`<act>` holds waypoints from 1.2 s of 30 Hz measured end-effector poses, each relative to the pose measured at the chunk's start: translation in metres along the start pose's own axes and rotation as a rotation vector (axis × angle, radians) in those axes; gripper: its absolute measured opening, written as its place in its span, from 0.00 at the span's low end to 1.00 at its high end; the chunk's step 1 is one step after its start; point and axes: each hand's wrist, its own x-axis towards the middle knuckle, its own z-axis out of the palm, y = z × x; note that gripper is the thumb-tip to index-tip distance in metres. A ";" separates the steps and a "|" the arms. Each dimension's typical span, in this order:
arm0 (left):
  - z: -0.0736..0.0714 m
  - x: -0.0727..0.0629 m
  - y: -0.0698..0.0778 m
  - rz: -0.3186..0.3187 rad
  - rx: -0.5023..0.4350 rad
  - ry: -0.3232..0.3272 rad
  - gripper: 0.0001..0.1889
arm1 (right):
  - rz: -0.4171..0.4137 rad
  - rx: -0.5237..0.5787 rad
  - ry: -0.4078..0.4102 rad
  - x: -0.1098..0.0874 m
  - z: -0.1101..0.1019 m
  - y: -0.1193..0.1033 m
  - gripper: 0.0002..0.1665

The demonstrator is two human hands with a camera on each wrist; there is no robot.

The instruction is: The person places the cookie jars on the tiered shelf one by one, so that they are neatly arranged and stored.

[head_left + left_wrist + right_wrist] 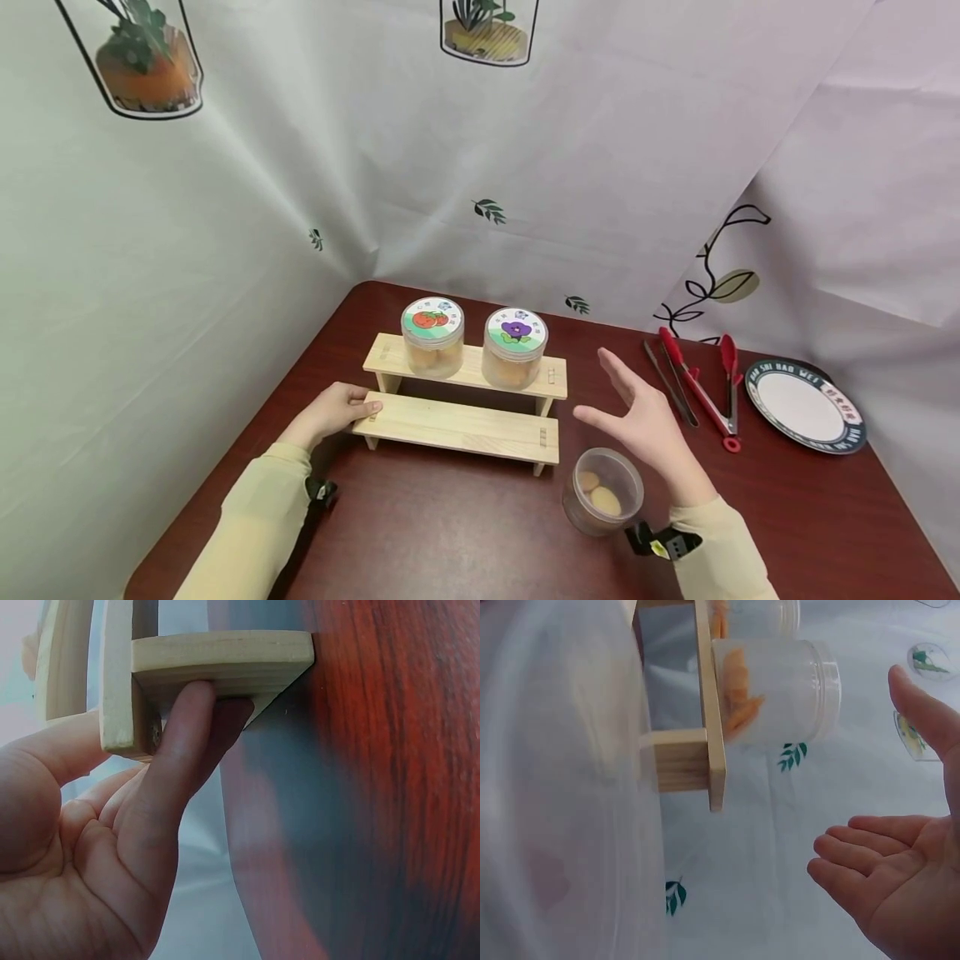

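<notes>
A two-tier wooden rack (457,423) stands on the table. My left hand (333,414) grips the left end of its lower shelf; in the left wrist view the thumb lies over the board and fingers (196,712) reach against the end leg. On the upper shelf sit two lidded jars, one with a tomato picture (433,336) and one with a purple flower picture (514,348). My right hand (643,421) hovers right of the rack, thumb and fingers spread, holding nothing. Below it stands a lidless clear jar (602,492) with round yellowish pieces inside.
Right of the right hand lie metal tweezers (672,387) and red-handled tongs (705,397). A white plate with a dark patterned rim (759,372) is at the far right. White printed cloth (420,167) hangs behind and to the left of the dark red table (420,533).
</notes>
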 end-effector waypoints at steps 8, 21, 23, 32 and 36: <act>0.000 -0.001 -0.001 -0.001 0.002 0.003 0.26 | 0.001 -0.064 -0.013 -0.015 -0.007 0.015 0.52; 0.001 -0.001 -0.003 0.001 -0.026 0.000 0.26 | -0.005 -0.080 -0.017 -0.040 0.007 0.040 0.52; 0.001 -0.001 -0.003 0.003 -0.030 -0.001 0.26 | -0.012 -0.111 -0.014 -0.044 0.011 0.044 0.53; 0.000 0.000 -0.001 0.008 -0.015 -0.003 0.25 | -0.030 -0.222 -0.011 -0.064 0.024 0.058 0.57; 0.000 -0.001 -0.001 0.012 -0.004 -0.001 0.25 | -0.023 -0.224 -0.004 -0.071 0.025 0.061 0.56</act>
